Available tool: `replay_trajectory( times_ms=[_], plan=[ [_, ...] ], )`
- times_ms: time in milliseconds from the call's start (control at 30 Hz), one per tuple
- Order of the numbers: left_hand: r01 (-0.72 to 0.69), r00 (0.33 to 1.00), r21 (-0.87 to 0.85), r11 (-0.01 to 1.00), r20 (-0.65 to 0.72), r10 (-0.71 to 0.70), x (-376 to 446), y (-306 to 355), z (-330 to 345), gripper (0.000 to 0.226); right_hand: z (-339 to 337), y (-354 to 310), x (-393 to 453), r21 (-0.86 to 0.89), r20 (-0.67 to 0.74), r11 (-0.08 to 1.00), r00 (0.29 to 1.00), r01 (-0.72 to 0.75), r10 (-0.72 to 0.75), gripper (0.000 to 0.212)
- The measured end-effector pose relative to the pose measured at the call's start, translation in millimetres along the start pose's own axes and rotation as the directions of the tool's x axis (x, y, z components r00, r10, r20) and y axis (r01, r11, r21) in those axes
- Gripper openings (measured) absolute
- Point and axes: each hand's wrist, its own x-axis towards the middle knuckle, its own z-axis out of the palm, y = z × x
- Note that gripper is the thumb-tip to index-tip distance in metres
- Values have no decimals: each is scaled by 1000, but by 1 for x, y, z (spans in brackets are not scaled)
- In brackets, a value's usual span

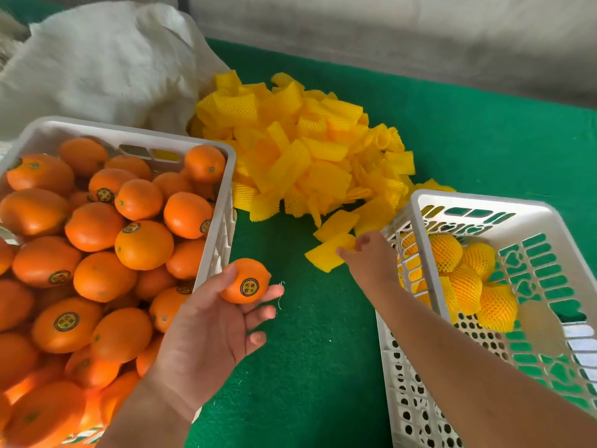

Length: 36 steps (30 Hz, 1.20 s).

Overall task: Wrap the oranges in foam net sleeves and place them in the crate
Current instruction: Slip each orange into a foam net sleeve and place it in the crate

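light: bright, even, soft | shadows: faint | edges: wide-angle bending; far wall and corners slightly blurred

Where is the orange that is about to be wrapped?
In the head view, the orange sits in the left hand, low centre, just right of the full crate and above the green mat.

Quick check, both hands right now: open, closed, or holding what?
Left hand: holding a round orange with a sticker at its fingertips.
Right hand: pinching a flat yellow foam net sleeve lying on the green table.
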Motion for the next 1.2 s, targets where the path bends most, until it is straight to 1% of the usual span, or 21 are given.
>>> replay_trajectory(
  times_ms=[100, 167, 267, 333, 367, 400, 467, 600, 700, 800, 833, 900, 967, 1033, 1133, 1200],
  plan=[
    [-31, 999, 30, 999, -19, 32, -2, 1, 6, 90, -16, -2, -35, 37, 185, 995, 978, 92, -97, 36],
    [-52, 998, 71, 996, -35, 54, -4, 2, 10, 89, -31, -4, -60, 52, 323, 982, 928, 180, -187, 24],
    [-79, 995, 182, 980, -38, 87, -9, 2, 19, 77, -61, -11, -93, 77, 484, 943, 815, 323, -318, 18],
    [-94, 995, 271, 958, -16, 102, -17, 1, 28, 66, -84, -20, -115, 155, 592, 910, 701, 384, -397, 16],
    [-102, 994, 314, 944, 1, 108, -22, -1, 33, 65, -95, -25, -125, 198, 642, 895, 637, 399, -427, 18],
    [-117, 993, 363, 925, 18, 119, -27, -5, 38, 67, -105, -29, -135, 231, 682, 885, 581, 405, -444, 20],
    [-160, 987, 480, 863, 57, 151, -39, -14, 52, 73, -123, -34, -152, 263, 740, 879, 502, 397, -448, 18],
    [-244, 969, 686, 686, 143, 202, -60, -38, 93, 81, -153, -37, -176, 324, 788, 866, 398, 381, -470, 13],
    [-312, 943, 765, 563, 176, 283, -75, -56, 119, 72, -172, -34, -189, 366, 783, 859, 380, 357, -492, 18],
    [-384, 884, 829, 407, 203, 421, -89, -65, 139, 61, -187, -26, -197, 412, 758, 840, 379, 353, -531, 14],
    [-398, 865, 847, 352, 218, 453, -92, -67, 143, 62, -192, -23, -199, 430, 749, 833, 376, 349, -545, 13],
    [-418, 844, 867, 272, 260, 469, -96, -71, 149, 68, -202, -16, -202, 456, 725, 818, 385, 352, -570, 12],
    [-395, 843, 896, 202, 267, 467, -99, -75, 154, 75, -210, -10, -204, 463, 691, 795, 402, 392, -600, 12],
    [-359, 840, 925, 122, 263, 474, -99, -77, 159, 76, -216, -7, -206, 435, 665, 775, 417, 459, -620, 13],
    [-368, 840, 927, 71, 299, 453, -99, -74, 167, 70, -221, -1, -204, 340, 629, 748, 453, 570, -631, 13],
    [-415, 839, 906, 80, 347, 418, -100, -71, 172, 67, -223, 4, -202, 275, 593, 712, 469, 646, -655, 15]
  ],
)
